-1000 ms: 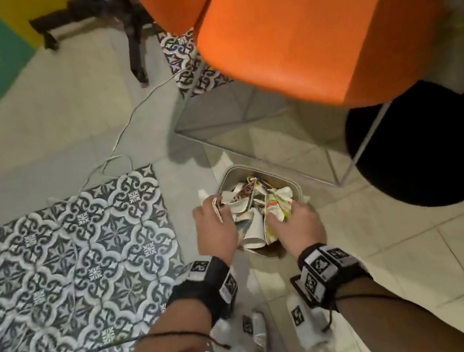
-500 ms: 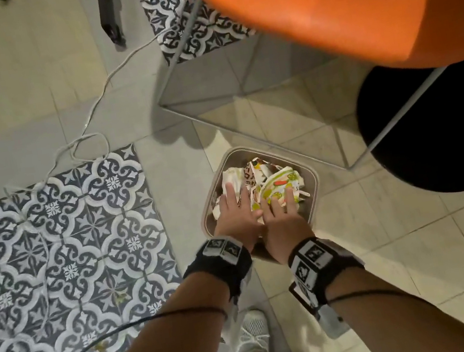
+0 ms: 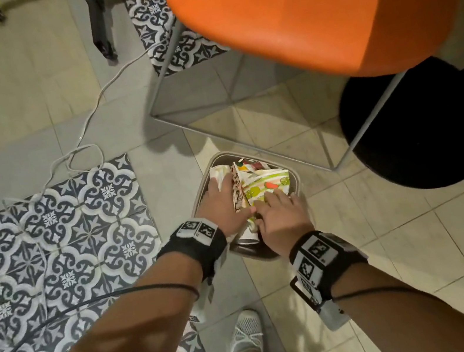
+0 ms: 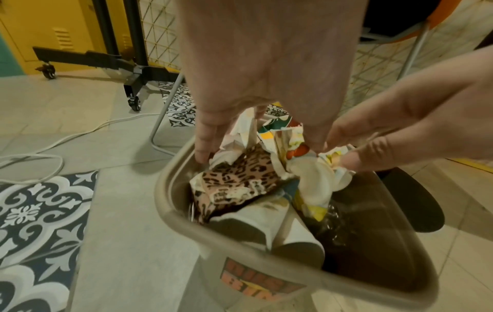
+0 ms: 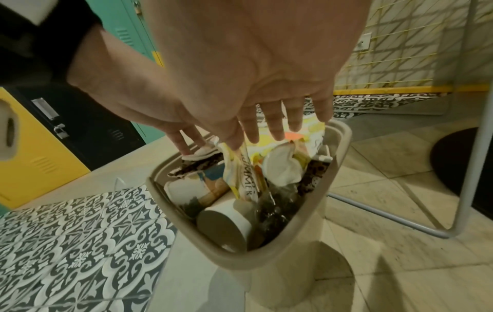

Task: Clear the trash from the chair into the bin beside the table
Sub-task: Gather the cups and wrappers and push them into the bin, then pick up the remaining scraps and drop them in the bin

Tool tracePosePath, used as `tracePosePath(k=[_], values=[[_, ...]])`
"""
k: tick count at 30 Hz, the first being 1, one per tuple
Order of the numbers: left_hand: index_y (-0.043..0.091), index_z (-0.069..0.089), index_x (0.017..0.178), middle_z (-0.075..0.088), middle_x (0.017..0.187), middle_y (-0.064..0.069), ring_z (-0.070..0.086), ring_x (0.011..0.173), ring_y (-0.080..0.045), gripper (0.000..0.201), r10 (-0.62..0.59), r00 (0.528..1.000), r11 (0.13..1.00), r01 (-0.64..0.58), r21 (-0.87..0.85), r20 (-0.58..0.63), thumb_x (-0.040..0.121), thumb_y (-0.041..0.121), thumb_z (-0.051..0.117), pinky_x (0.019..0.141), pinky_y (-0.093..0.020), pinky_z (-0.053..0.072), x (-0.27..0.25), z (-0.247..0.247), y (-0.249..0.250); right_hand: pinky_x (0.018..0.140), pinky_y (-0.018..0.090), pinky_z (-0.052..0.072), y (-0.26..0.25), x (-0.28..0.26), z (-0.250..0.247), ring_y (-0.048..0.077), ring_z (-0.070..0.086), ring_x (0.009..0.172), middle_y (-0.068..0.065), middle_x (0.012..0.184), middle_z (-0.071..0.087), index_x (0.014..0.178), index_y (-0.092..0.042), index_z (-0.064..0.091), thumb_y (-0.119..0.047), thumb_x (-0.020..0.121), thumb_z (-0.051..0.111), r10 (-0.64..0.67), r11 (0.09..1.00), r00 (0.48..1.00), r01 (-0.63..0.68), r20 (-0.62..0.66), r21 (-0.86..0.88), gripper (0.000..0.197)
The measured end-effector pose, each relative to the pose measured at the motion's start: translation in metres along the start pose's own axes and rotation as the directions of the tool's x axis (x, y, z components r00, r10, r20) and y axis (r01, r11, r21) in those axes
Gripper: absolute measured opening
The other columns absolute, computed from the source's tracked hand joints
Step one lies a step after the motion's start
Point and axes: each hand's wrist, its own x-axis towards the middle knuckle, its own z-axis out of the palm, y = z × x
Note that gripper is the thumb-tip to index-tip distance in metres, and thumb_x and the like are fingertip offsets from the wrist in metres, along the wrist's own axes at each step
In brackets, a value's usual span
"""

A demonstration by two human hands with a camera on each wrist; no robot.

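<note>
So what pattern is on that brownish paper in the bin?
Leopard print, clearest in the left wrist view.

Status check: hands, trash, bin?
Left hand and right hand open, flat on trash. Trash heaped at bin rim. Nothing blocking.

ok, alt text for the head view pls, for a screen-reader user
Both hands, left hand and right hand, press flat on crumpled paper trash filling a beige bin on a tiled floor. An orange chair stands just behind the bin, and a white cable trails across the floor.
</note>
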Motion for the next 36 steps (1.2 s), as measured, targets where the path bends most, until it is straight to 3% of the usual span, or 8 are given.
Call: tracePosePath(k=[2, 6, 12, 16, 21, 28, 32, 36], values=[[0.019, 0.017, 0.146, 0.028, 0.143, -0.015, 0.041, 0.128, -0.032, 0.092, 0.000, 1.000, 1.000, 0.001, 0.015, -0.022, 0.076, 0.052, 0.066, 0.107, -0.041, 0.036, -0.004, -0.009, 0.008, 0.114, 0.044, 0.019, 0.001, -0.010, -0.012, 0.022, 0.023, 0.140, 0.002, 0.143, 0.039, 0.136, -0.023, 0.041, -0.029, 0.093, 0.041, 0.000, 1.000, 0.999, 0.000, -0.032, 0.023, 0.043], [0.017, 0.021, 0.146, 0.032, 0.143, -0.016, 0.037, 0.131, -0.032, 0.088, -0.007, 0.996, 0.990, 0.019, 0.138, -0.092, 0.078, 0.052, 0.064, 0.106, -0.040, 0.036, -0.020, -0.023, 0.032, 0.111, 0.041, 0.020, 0.008, -0.033, -0.035, 0.021, 0.025, 0.138, 0.004, 0.146, 0.035, 0.137, -0.021, 0.042, -0.026, 0.093, 0.043, 0.014, 0.999, 0.999, -0.013, -0.038, 0.038, 0.044], [0.013, 0.032, 0.142, 0.029, 0.145, -0.018, 0.031, 0.134, -0.033, 0.067, 0.114, 0.983, 0.984, -0.091, 0.154, -0.144, 0.085, 0.032, 0.061, 0.108, -0.042, 0.032, -0.072, -0.019, 0.096, 0.112, 0.039, 0.023, 0.045, -0.092, -0.062, 0.022, 0.032, 0.132, 0.005, 0.140, 0.039, 0.137, -0.021, 0.043, -0.025, 0.094, 0.043, 0.116, 0.979, 0.990, -0.101, -0.080, 0.177, 0.043], [0.011, 0.044, 0.135, 0.035, 0.139, -0.018, 0.036, 0.129, -0.033, 0.053, 0.211, 0.973, 0.968, -0.195, 0.160, -0.090, 0.085, 0.023, 0.059, 0.107, -0.039, 0.034, -0.126, 0.015, 0.165, 0.113, 0.036, 0.023, 0.107, -0.170, -0.070, 0.021, 0.029, 0.136, 0.004, 0.146, 0.036, 0.138, -0.026, 0.042, -0.030, 0.095, 0.044, 0.233, 0.937, 0.968, -0.198, -0.096, 0.287, 0.043], [0.015, 0.047, 0.132, 0.032, 0.142, -0.012, 0.033, 0.134, -0.027, 0.047, 0.332, 0.943, 0.930, -0.331, 0.161, 0.023, 0.088, 0.026, 0.058, 0.110, -0.031, 0.029, -0.188, 0.091, 0.282, 0.109, 0.032, 0.028, 0.230, -0.302, -0.071, 0.021, 0.035, 0.133, 0.005, 0.141, 0.043, 0.135, -0.023, 0.050, -0.025, 0.093, 0.046, 0.389, 0.864, 0.909, -0.305, -0.147, 0.400, 0.042], [0.016, 0.055, 0.124, 0.035, 0.141, -0.009, 0.037, 0.132, -0.023, 0.034, 0.535, 0.819, 0.821, -0.562, 0.103, 0.206, 0.090, 0.021, 0.055, 0.109, -0.028, 0.029, -0.251, 0.229, 0.492, 0.095, 0.038, 0.044, 0.433, -0.511, -0.067, 0.032, 0.052, 0.114, 0.012, 0.118, 0.060, 0.110, -0.012, 0.069, -0.020, 0.083, 0.049, 0.701, 0.662, 0.674, -0.492, -0.234, 0.566, 0.034], [0.013, 0.058, 0.120, 0.042, 0.130, -0.002, 0.041, 0.127, -0.017, 0.028, 0.623, 0.726, 0.753, -0.657, 0.026, 0.291, 0.092, 0.013, 0.053, 0.102, -0.015, 0.027, -0.292, 0.302, 0.597, 0.098, 0.038, 0.042, 0.518, -0.613, -0.055, 0.030, 0.053, 0.114, 0.005, 0.114, 0.061, 0.108, -0.023, 0.068, -0.009, 0.085, 0.054, 0.790, 0.584, 0.530, -0.493, -0.310, 0.645, 0.030], [0.020, 0.061, 0.114, 0.045, 0.126, 0.002, 0.050, 0.116, -0.015, 0.024, 0.664, 0.661, 0.705, -0.709, 0.002, 0.350, 0.091, 0.019, 0.055, 0.096, -0.017, 0.034, -0.321, 0.358, 0.672, 0.091, 0.041, 0.048, 0.586, -0.679, -0.037, 0.031, 0.057, 0.107, 0.006, 0.113, 0.060, 0.112, -0.020, 0.065, -0.008, 0.084, 0.060, 0.854, 0.510, 0.397, -0.515, -0.335, 0.689, 0.031]])
